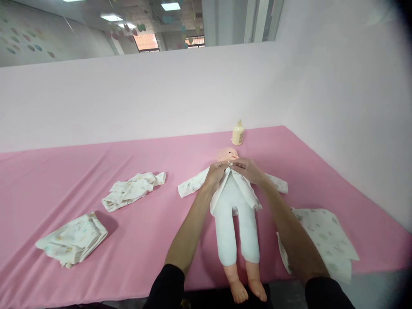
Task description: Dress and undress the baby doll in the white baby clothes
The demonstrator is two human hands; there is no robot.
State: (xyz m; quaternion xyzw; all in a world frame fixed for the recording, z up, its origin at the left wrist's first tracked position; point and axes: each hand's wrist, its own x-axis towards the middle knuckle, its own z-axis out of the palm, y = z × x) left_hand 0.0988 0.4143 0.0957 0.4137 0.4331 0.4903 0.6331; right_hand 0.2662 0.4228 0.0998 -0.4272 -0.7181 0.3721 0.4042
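Observation:
A baby doll [236, 223] with a white cloth body lies on its back, its feet over the table's front edge. It wears a white printed baby jacket [193, 183] with both sleeves spread out and the front parted below the neck. At the collar, my left hand [216, 174] pinches the jacket's edge on the left side. My right hand [247, 168] grips the opposite edge close beside it, just under the doll's chin. The fingertips nearly meet, and the small fastening between them is too small to make out.
A cream pump bottle [238, 133] stands behind the doll's head. Crumpled white printed clothing [133, 189] and a folded printed cloth [74, 240] lie at left on the pink sheet [141, 249]. Printed white cloth [328, 240] lies under my right forearm. Walls border the back and right.

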